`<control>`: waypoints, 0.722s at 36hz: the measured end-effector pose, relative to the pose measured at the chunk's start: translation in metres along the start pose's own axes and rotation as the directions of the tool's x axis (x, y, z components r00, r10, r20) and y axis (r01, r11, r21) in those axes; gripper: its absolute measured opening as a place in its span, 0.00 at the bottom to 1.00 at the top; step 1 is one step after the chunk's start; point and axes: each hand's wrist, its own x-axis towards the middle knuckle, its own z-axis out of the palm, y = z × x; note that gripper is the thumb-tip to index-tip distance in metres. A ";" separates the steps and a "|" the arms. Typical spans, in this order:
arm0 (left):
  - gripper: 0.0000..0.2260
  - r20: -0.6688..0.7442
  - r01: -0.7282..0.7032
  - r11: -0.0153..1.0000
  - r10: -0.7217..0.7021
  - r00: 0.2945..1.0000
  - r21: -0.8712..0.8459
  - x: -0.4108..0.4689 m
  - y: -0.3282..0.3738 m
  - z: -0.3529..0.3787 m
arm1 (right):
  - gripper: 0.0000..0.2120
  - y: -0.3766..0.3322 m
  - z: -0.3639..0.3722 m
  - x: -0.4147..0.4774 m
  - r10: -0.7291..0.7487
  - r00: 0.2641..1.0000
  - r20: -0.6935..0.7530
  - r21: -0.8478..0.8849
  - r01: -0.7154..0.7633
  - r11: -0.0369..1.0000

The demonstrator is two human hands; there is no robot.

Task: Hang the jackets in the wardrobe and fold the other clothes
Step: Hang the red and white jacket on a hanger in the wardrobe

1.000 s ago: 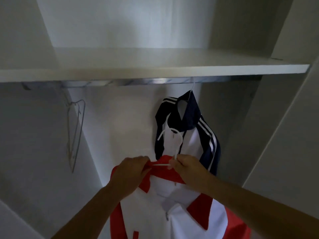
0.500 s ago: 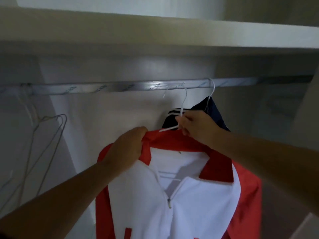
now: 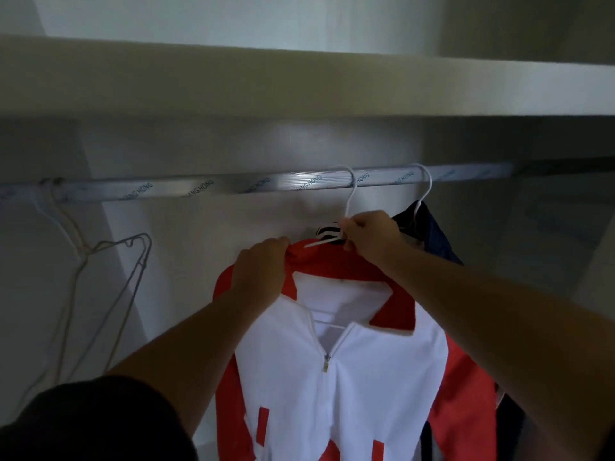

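White panels of the wardrobe (image 3: 206,151) closed in dimly on every side. My right hand (image 3: 369,236) was clenched round the neck of a white hanger (image 3: 350,194), thumb and fingers pinching the wire just below its hook. My left hand (image 3: 261,271), at eight o'clock from the right one, gripped a bunch of the red collar of the red and white jacket (image 3: 332,387).

That jacket hung on the hanger below both hands, front towards me, the collar spread open. The zip (image 3: 326,362) was drawn up to the base of the collar.

From my right fist the hook rose towards twelve o'clock and curved over the front of the metal rail (image 3: 233,188). Whether it carried the weight there I could not tell.

At two o'clock from that hand a navy jacket (image 3: 436,234) hung from the same rail on a second hanger (image 3: 426,188), just beside mine and partly behind my wrist.

Far out at nine o'clock, bare wire hangers (image 3: 133,271) dangled from the rail's left end, well apart from both jackets.

At twelve o'clock, above the rail, ran a pale shelf (image 3: 299,84). Down at seven o'clock my dark sleeve (image 3: 100,420) filled the corner.
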 end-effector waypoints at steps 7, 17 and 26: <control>0.09 0.022 0.028 0.997 -0.026 0.999 -0.071 -0.004 -0.001 0.005 | 0.15 0.008 0.010 -0.048 -0.443 0.881 -0.163 -0.326 0.376 0.867; 0.12 0.100 0.029 0.989 -0.014 0.995 -0.144 -0.009 0.005 0.005 | 0.09 0.104 0.067 -0.143 -0.020 0.988 0.154 -0.335 0.071 0.940; 0.11 0.081 0.037 0.986 -0.024 0.996 -0.162 -0.011 0.011 0.012 | 0.10 0.118 0.121 -0.133 0.559 0.827 -0.066 -0.089 -0.563 0.822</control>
